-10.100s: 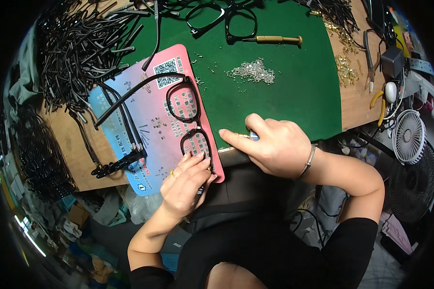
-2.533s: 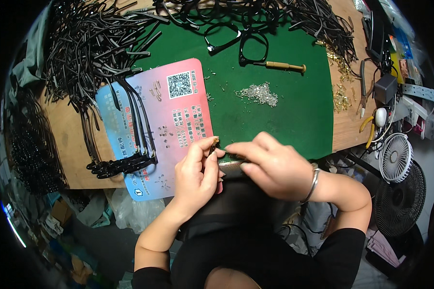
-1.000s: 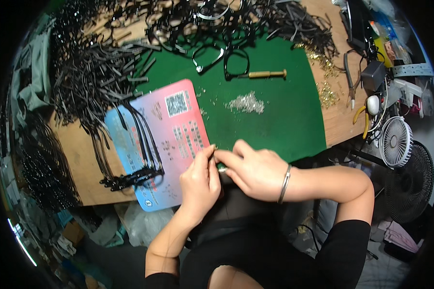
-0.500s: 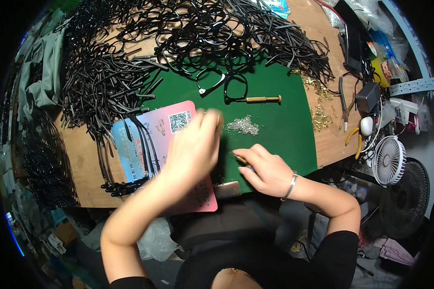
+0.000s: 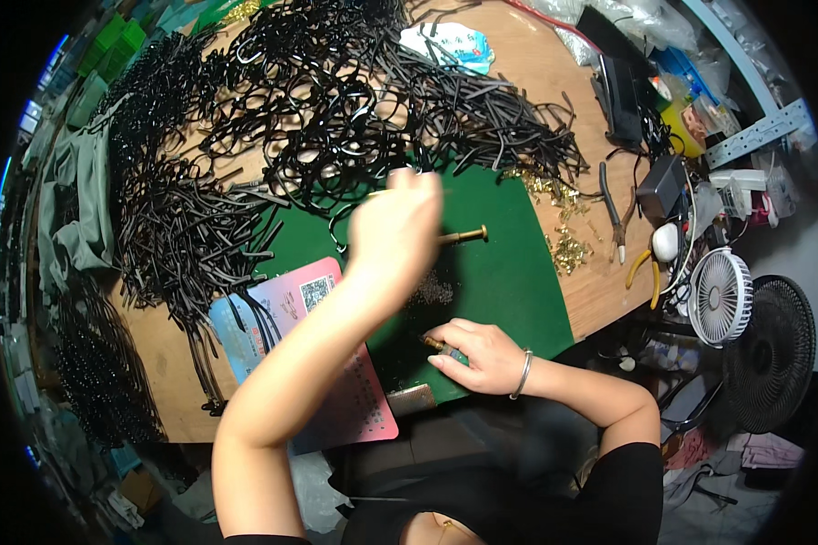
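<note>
Your left hand (image 5: pixel 395 227) is raised over the heap of black spectacle frames (image 5: pixel 318 127), blurred; I cannot tell whether its grip is apart or together. Judged step: fetching 1 frame. Your right hand (image 5: pixel 482 356) rests on the green mat (image 5: pixel 509 272), grip closed on a small brass-tipped tool (image 5: pixel 433 343). Next calls for a clean single pick.

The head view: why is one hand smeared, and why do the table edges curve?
Head view: the raised left hand is motion-blurred; the right hand on the green mat is sharp. Fisheye distortion bends the table edges, and the corners are black.
</note>
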Tool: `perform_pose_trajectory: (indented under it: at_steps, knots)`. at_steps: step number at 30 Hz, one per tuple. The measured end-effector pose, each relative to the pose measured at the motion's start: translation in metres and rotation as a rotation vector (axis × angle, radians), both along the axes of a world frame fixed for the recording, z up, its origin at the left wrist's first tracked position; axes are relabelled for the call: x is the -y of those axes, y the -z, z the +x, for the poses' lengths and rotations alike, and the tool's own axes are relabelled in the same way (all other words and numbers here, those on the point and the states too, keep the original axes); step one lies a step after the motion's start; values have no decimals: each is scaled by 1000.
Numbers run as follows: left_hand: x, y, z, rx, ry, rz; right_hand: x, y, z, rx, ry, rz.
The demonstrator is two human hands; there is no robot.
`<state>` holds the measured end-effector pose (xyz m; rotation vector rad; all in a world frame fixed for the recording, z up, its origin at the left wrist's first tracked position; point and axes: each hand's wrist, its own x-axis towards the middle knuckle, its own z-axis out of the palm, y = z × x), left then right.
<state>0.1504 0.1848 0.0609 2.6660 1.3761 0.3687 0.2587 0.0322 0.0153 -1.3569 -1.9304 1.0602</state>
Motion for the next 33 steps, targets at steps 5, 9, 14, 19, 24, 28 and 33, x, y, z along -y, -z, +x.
perform_pose_trajectory:
  at_steps: [5,9,14,19,24,28,33]
  knots:
    - [-51,57,67,-8,-189,402,1,4,1,-159,7,7]
    - [-53,60,64,30,-113,366,6,5,5,-179,30,-5]
    - [-37,16,18,85,105,156,2,9,5,-225,43,52]
    - [-11,4,-12,-68,118,-37,3,7,1,-190,100,73]
    - [4,7,33,1,435,-12,3,17,-2,-232,94,110]
    - [11,16,23,-40,643,44,10,15,2,-234,117,125]
    - [24,21,-21,-204,847,103,11,11,-2,-179,142,135]
